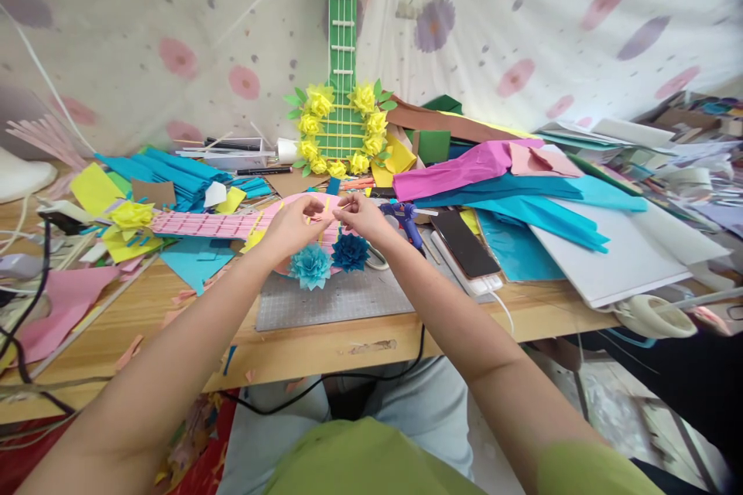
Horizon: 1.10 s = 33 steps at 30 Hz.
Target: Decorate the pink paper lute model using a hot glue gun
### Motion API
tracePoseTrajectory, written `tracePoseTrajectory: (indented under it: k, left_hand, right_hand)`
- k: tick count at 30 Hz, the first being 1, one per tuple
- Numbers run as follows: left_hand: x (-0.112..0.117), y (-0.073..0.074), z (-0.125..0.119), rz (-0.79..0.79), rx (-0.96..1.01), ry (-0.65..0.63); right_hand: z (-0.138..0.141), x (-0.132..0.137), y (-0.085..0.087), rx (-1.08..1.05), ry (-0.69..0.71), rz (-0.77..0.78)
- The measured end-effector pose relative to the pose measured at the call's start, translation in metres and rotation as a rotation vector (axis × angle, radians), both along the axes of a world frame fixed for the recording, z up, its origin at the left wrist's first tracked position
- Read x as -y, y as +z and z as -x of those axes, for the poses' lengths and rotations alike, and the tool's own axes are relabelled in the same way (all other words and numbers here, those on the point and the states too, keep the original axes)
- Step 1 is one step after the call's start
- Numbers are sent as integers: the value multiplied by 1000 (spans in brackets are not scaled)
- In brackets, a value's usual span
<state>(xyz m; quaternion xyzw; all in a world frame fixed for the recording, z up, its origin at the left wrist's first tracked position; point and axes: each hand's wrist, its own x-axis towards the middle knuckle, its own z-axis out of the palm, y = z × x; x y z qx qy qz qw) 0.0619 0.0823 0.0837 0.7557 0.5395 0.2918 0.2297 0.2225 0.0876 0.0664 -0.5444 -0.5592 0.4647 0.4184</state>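
A pink paper guitar [203,224] lies across the grey cutting mat, its neck pointing left. Over its round body, my left hand [293,223] and my right hand [364,218] come close together with fingers pinched. What they pinch is too small to make out; thin yellow strips run across the body beside the fingers. A light blue paper flower [310,266] and a dark blue paper flower [350,252] sit along the body's near edge. At the neck's left end is a yellow paper flower [132,216]. My hands cover part of the body.
A green paper guitar [342,116] ringed with yellow flowers stands upright behind. A blue glue gun [409,223] and a phone [466,244] lie right of my hands. Blue crepe paper [174,178] and a magenta sheet [458,170] crowd the table [342,352]. A black cable [325,377] hangs along the front edge.
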Motion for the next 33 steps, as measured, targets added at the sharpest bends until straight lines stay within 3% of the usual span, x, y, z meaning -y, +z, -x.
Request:
tracePoseTrajectory:
  k: [3,6,12,22,28,33]
  left_hand:
    - [-1,-9,-7,168,257,-26]
    - [-5,-15,-8,231,353,18]
    - [-4,-13,-7,228,376,89]
    - [1,-8,-7,182,336,63]
    - [2,-3,-9,303,460,120]
    - [2,-5,-8,231,388,111]
  right_hand:
    - [0,1,0,-11,1,-7]
    - [1,3,0,-29,1,1]
    - [-2,8,3,-46,7,39]
    - [-2,14,12,-60,23,57]
    - [-2,14,12,-77,30,58]
    - [-1,13,8,-94,26,33]
